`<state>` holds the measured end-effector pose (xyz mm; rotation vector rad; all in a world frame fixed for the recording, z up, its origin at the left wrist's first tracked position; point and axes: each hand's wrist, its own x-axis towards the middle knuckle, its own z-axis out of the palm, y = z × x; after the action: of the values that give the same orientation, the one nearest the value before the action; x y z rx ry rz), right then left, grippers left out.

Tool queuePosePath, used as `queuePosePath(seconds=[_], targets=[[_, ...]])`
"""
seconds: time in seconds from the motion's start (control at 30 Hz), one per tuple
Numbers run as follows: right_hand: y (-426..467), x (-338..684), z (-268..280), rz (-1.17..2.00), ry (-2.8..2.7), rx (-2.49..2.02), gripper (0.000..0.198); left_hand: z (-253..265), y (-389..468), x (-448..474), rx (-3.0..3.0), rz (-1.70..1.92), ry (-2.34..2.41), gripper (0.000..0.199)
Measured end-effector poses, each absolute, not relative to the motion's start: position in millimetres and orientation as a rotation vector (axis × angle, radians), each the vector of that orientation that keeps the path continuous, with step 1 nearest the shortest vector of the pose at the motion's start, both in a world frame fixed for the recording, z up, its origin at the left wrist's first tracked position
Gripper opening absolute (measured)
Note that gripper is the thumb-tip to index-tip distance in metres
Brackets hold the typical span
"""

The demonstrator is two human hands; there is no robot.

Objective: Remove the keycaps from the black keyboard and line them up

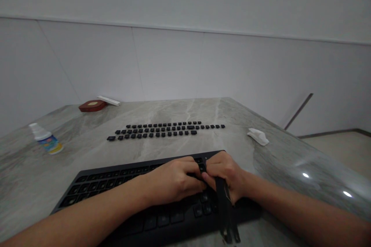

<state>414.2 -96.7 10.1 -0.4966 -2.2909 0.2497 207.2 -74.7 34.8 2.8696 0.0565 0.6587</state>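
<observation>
A black keyboard (162, 225) lies before me, with bare switch sockets on the upper left and keycaps in the lower rows. My left hand (179, 179) rests over its right part, fingers bent down and closed at the keys; what they pinch, if anything, is hidden. Close beside it, my right hand (224, 173) is closed around a black two-pronged keycap puller (224, 208), whose prongs point down toward me. The thumb and forefinger of that hand reach the keys near the left fingertips. Beyond the keyboard, several loose black keycaps (158, 135) stand in three rows.
A white-capped spray bottle (48, 139) stands at the left. At the back left are a reddish-brown wooden object (92, 105) and a white strip (108, 100). Crumpled white tissue (257, 136) lies on the right of the grey marble-patterned table (185, 112). A white wall (168, 65) rises behind.
</observation>
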Motion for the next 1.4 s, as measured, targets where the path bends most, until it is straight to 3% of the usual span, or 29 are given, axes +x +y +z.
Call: queuePosePath(seconds=[0.2,0.37,0.53,0.73,0.9,1.07,1.4], targets=[[-100.8,411.6,10.7,-0.038,-2.290,-0.463,0.032,36.6,-74.6,207.5,2.833,0.679,0.025,0.021],[-100.6,413.3,10.5,0.025,-2.225,-0.514,0.033,30.2,-70.9,205.5,2.820,0.665,0.029,0.019],[-94.3,425.6,13.9,-0.021,-1.977,-0.877,0.042,25.6,-68.0,204.9,2.775,0.690,0.185,0.026],[-90.4,428.6,9.1,0.009,-2.079,-0.772,0.040,31.9,-73.8,206.5,2.760,0.602,0.200,0.017],[-91.8,425.5,9.0,0.023,-2.039,-0.856,0.040,27.3,-64.8,200.1,2.664,0.788,0.487,0.010],[-93.3,422.2,16.6,0.141,-1.996,-0.876,0.017,24.1,-52.2,196.6,2.598,1.087,0.523,0.014],[-93.8,417.9,10.9,0.133,-2.194,-0.701,0.035,26.5,-63.6,196.1,2.749,1.023,0.331,0.013]])
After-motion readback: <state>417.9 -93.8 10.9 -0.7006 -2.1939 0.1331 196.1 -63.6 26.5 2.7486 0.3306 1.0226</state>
